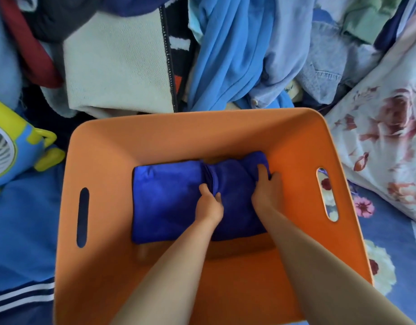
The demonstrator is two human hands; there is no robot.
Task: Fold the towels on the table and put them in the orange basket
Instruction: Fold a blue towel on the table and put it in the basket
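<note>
The orange basket (169,137) fills the middle of the head view, with a slot handle in each side wall. On its floor lie two folded dark blue towels side by side: one on the left (164,198) and one on the right (235,184). Both my arms reach down into the basket. My left hand (209,202) grips the left edge of the right towel, where the two towels meet. My right hand (268,186) holds that same towel at its far right corner, fingers curled over the cloth.
A heap of clothes (225,55) hangs or lies just behind the basket. A yellow and blue fan (12,148) sits to the left. Flowered bedding (385,137) lies to the right and blue fabric (22,219) to the left of the basket.
</note>
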